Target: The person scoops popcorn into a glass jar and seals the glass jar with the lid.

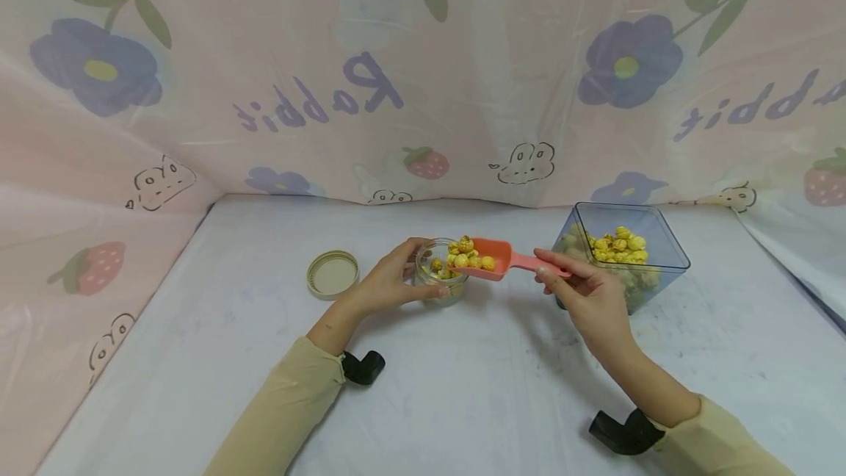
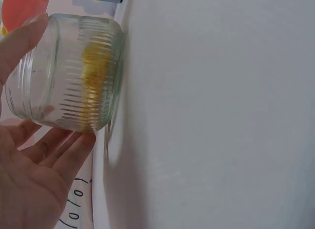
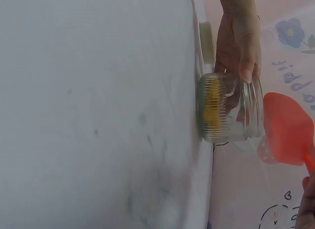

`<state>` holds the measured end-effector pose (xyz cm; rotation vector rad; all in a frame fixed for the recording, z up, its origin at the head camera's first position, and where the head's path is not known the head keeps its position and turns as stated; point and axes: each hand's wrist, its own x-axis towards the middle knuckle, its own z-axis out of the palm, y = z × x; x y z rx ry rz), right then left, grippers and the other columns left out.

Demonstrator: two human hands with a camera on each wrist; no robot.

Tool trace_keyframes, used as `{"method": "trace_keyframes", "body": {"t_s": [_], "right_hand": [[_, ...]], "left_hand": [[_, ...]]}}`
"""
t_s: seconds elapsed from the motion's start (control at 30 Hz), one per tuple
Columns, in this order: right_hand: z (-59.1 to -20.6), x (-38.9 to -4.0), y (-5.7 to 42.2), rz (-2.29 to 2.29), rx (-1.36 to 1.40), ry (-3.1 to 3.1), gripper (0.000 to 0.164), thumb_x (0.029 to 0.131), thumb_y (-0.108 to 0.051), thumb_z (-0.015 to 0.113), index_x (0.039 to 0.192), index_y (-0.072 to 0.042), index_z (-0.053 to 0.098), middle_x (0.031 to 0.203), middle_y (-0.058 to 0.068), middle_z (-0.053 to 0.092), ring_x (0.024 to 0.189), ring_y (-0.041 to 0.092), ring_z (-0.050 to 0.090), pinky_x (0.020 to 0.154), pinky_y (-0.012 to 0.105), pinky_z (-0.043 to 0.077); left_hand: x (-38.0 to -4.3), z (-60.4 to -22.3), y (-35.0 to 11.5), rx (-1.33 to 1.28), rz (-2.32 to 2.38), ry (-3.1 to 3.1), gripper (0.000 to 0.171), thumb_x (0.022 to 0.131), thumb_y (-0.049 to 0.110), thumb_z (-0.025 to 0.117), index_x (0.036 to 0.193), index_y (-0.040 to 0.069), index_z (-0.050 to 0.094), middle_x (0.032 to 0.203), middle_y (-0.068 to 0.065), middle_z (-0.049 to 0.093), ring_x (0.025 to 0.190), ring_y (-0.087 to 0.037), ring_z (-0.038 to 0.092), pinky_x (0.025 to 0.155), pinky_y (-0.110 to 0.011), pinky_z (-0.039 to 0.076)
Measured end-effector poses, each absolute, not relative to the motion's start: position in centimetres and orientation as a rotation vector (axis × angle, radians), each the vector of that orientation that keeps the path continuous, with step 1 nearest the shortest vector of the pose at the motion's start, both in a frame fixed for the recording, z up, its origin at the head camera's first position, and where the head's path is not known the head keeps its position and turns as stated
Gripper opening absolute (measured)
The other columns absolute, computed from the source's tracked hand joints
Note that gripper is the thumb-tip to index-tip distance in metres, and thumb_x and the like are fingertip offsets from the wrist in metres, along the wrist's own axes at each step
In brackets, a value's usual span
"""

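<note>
A ribbed glass jar (image 1: 444,295) stands on the white surface with yellow popcorn in its bottom, as the left wrist view shows through its wall. My left hand (image 1: 390,279) holds it from the left, thumb at the front and fingers behind. My right hand (image 1: 593,303) grips the handle of a coral-red scoop (image 1: 500,254). Yellow popcorn (image 1: 468,257) fills the scoop's front end, which is over the right part of the jar's mouth. In the right wrist view the scoop (image 3: 288,128) is just beyond the jar's rim (image 3: 253,108), its load hidden.
To the right, behind my right hand, stands a bluish clear square container (image 1: 664,241) holding more popcorn (image 1: 620,247). A round lid (image 1: 333,274) lies left of the jar, near my left wrist. A patterned pink sheet (image 1: 456,94) hangs behind the white surface (image 1: 463,395).
</note>
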<state>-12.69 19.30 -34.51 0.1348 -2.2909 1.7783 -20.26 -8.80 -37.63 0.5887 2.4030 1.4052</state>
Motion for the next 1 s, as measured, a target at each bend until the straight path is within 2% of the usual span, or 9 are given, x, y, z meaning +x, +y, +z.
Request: {"method": "trace_keyframes", "body": {"t_s": [0.3,0.47,1.0], "right_hand": [[-34.0,-12.8,19.5,1.677,0.161,-2.387,0.033,0.091,-0.012,0.066,0.120,0.003,0.064,0.085,-0.013,0.068,0.071,0.007,0.061,0.056,0.018,0.047],[-33.7,-13.0,19.7,1.599,0.205,-2.428,0.033,0.091,-0.014,0.066,0.120,0.002,0.065,0.083,-0.014,0.068,0.072,0.007,0.061,0.058,0.018,0.049],[-32.3,-13.3,20.4,1.481,0.348,-2.509,0.030,0.090,-0.011,0.066,0.119,-0.001,0.066,0.095,-0.016,0.065,0.075,0.006,0.062,0.062,0.016,0.052]], "left_hand": [[-20.4,-37.8,-8.8,0.614,1.477,2.327,0.077,0.078,0.022,0.081,0.141,0.008,0.038,0.139,-0.013,0.046,0.128,-0.029,0.047,0.108,-0.039,0.040],[-20.4,-37.8,-8.7,0.611,1.481,2.314,0.078,0.077,0.022,0.082,0.141,0.008,0.038,0.139,-0.012,0.046,0.129,-0.027,0.047,0.108,-0.036,0.040],[-20.4,-38.0,-8.9,0.561,1.483,2.282,0.077,0.078,0.020,0.081,0.141,0.014,0.038,0.138,-0.013,0.047,0.126,-0.028,0.051,0.101,-0.040,0.046]]}}
